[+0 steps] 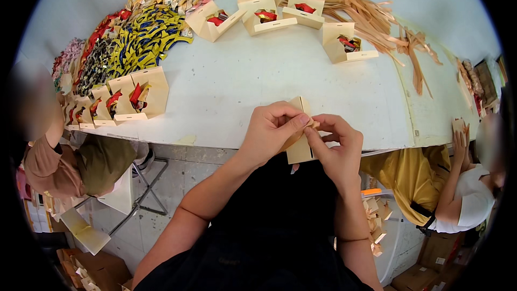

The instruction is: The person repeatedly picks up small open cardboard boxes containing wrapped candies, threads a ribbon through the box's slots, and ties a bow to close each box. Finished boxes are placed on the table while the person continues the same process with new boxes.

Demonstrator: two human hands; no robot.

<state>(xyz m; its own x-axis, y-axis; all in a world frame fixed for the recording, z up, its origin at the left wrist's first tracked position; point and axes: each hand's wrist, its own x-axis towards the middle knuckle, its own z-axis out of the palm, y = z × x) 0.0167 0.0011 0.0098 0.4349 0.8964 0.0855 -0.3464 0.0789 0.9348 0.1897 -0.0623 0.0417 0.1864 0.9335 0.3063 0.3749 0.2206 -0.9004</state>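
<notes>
A cream folded box (299,154) is at the near table edge, close to my body, partly hidden behind my hands. My left hand (277,129) is closed over it, thumb and forefinger pinching a tan ribbon (314,124). From the other side my right hand (338,143) pinches the same ribbon, its fingertips meeting those of my left. Most of the ribbon is hidden by my fingers, so I cannot tell whether it is knotted.
Open boxes (344,48) with wrapped sweets stand at the back; several more (153,89) line the left. Beyond lie heaps of yellow-and-blue packets (145,37). Tan ribbons (355,13) spread at back right. People sit left (56,167) and right (466,199).
</notes>
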